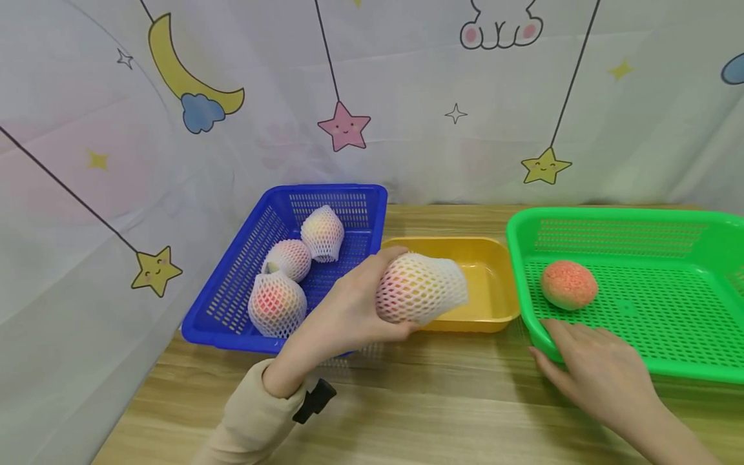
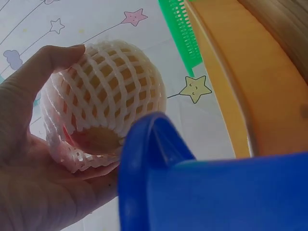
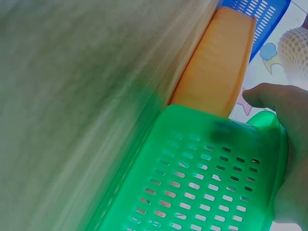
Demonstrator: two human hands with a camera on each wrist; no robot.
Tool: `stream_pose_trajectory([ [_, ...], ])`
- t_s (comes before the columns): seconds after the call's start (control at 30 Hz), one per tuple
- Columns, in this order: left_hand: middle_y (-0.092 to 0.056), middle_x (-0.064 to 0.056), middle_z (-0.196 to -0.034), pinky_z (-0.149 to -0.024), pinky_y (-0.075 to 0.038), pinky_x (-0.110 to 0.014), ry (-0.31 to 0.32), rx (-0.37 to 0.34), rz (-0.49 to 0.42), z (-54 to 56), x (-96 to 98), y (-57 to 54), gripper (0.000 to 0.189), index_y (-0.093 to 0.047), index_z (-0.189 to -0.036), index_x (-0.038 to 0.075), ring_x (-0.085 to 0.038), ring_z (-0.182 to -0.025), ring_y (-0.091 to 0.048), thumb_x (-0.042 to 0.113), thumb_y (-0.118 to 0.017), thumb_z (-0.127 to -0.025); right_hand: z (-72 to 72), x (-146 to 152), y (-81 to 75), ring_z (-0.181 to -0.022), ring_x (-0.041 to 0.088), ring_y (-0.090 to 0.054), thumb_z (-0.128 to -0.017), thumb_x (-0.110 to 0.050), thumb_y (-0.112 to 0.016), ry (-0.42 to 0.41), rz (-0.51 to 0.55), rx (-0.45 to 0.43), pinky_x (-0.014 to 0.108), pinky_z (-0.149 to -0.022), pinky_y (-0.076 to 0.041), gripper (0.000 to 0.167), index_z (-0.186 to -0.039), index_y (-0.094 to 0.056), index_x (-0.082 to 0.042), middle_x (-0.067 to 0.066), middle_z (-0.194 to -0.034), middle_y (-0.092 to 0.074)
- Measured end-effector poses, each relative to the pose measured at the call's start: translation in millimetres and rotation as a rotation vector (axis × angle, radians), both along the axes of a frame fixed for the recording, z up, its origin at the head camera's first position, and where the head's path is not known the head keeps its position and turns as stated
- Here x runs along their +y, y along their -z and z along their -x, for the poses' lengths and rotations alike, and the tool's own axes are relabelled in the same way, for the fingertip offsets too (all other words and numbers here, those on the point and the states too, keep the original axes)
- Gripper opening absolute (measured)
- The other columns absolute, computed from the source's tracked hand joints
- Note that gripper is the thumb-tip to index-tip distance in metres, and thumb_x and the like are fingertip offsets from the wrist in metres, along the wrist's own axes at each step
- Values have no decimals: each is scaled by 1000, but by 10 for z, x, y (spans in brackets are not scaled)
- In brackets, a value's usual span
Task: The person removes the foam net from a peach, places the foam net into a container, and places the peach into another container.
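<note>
My left hand [image 1: 354, 303] grips a fruit in a white foam net [image 1: 418, 287], holding it up in front of the yellow tray [image 1: 482, 316]. In the left wrist view the thumb lies along one side of the netted fruit [image 2: 110, 86], and its red and yellow skin shows through the mesh. My right hand [image 1: 604, 368] rests over the near left corner of the green basket [image 1: 523, 290], its thumb stretched out on the outer side. Inside that basket, near the fingers, lies a rough pinkish-orange rounded thing [image 1: 568, 285].
The blue basket [image 1: 232, 339] on the left holds several netted fruits [image 1: 278, 303]. It stands beside the yellow tray, which sits between the two baskets on a wooden table [image 1: 407, 400]. A white printed curtain [image 1: 418, 161] hangs close behind them.
</note>
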State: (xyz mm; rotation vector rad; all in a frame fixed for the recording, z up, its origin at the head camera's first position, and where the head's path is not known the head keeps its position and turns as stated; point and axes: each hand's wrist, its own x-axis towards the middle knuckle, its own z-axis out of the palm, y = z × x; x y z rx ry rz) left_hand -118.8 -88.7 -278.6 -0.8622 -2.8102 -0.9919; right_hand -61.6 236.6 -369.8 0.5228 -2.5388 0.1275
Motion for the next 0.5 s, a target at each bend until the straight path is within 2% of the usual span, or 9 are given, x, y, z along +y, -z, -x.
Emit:
stream_pose_trajectory([
  [0.27,-57,-2,-128,-90,-52,-36,-9,-25,-20,-9,50,69,89,-38,-141,19,-16,-108,-60,30,-84,-65,-11,-5,-17,-48,14,-40,-79,-37,-67,15,-5,-32,27,-43,-27,28,-87,-53,-14,-7,-59,-47],
  [0.5,-55,-3,-130,-93,-51,-38,5,-65,-32,-6,95,138,91,-37,-142,19,-18,-110,-58,29,-84,-66,-9,3,-27,-49,16,-44,-78,-38,-70,25,-7,-53,29,-43,-29,31,-86,-52,-14,-5,-61,-51],
])
